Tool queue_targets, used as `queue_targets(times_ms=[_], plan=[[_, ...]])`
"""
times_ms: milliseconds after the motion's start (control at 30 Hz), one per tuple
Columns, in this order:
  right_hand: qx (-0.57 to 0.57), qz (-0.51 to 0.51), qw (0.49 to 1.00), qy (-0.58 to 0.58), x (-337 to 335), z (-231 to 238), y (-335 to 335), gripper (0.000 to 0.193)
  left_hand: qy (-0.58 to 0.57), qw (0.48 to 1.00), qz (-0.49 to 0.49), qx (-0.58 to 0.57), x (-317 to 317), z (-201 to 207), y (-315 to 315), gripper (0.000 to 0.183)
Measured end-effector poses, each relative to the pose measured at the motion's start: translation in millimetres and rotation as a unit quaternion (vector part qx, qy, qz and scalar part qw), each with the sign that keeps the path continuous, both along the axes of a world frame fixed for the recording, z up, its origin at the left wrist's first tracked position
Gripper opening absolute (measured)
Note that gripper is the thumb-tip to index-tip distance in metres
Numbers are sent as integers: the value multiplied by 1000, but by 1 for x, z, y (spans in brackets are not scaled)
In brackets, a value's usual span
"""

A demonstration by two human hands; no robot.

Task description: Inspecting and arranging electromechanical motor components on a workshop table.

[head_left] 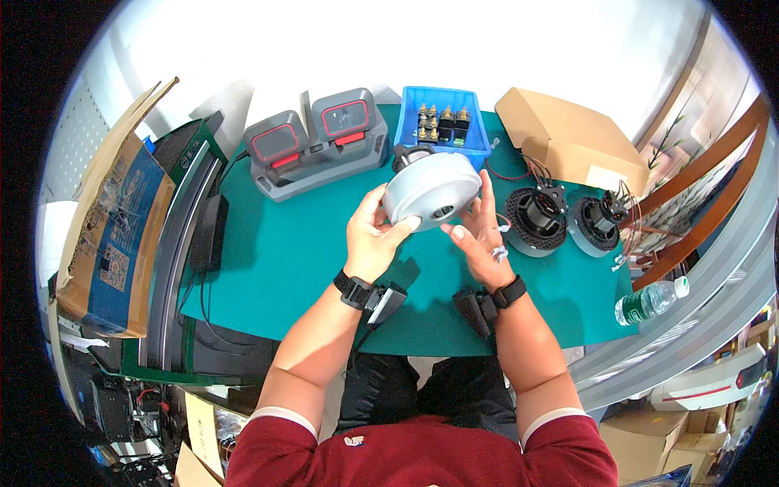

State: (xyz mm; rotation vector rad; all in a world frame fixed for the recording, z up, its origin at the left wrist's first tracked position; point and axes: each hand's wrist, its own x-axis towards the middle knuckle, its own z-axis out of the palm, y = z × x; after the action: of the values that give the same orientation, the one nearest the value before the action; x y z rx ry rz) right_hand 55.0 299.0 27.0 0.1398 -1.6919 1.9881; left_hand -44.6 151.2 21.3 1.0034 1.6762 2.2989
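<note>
Above the green table mat [324, 268], a round, light grey blower motor [438, 183] is held up with its smooth cover and dark centre hole tilted toward me. My left hand [377, 237] grips its left side, thumb pressed on the lower rim. My right hand [481, 243] cups its right side, fingers along the edge and thumb near the bottom. Part of its dark back shows at the upper left; the rest is hidden. A small white wire connector [500, 253] hangs beside my right hand. Two similar motors [535, 221] with black tops and wires rest on the right.
Behind the held motor sits a blue bin [442, 96] with several black and brass parts. A grey dual battery charger [320, 166] is at the back left, a cardboard box [572, 134] at the back right. A water bottle [649, 303] lies by the right edge. A black power adapter [211, 233] lies left.
</note>
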Motion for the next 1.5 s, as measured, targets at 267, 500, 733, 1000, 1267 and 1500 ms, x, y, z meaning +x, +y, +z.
queue_targets(times_ms=[267,500,733,1000,1267,1500], plan=[[-35,34,996,-72,2,-2,6,89,44,997,41,-39,2,0,1,57],[-183,83,979,-34,-3,-13,11,76,139,984,56,-101,6,10,-4,55],[-340,107,934,-14,-2,-10,9,64,345,922,65,-163,2,21,-10,57],[-372,86,924,8,-9,-27,14,50,362,911,40,-196,8,25,-12,60],[-389,89,912,95,-11,-28,19,50,-22,996,-47,-70,-1,7,-9,60],[-321,93,938,96,-3,-20,17,56,-369,840,-391,-77,-8,9,-12,65]])
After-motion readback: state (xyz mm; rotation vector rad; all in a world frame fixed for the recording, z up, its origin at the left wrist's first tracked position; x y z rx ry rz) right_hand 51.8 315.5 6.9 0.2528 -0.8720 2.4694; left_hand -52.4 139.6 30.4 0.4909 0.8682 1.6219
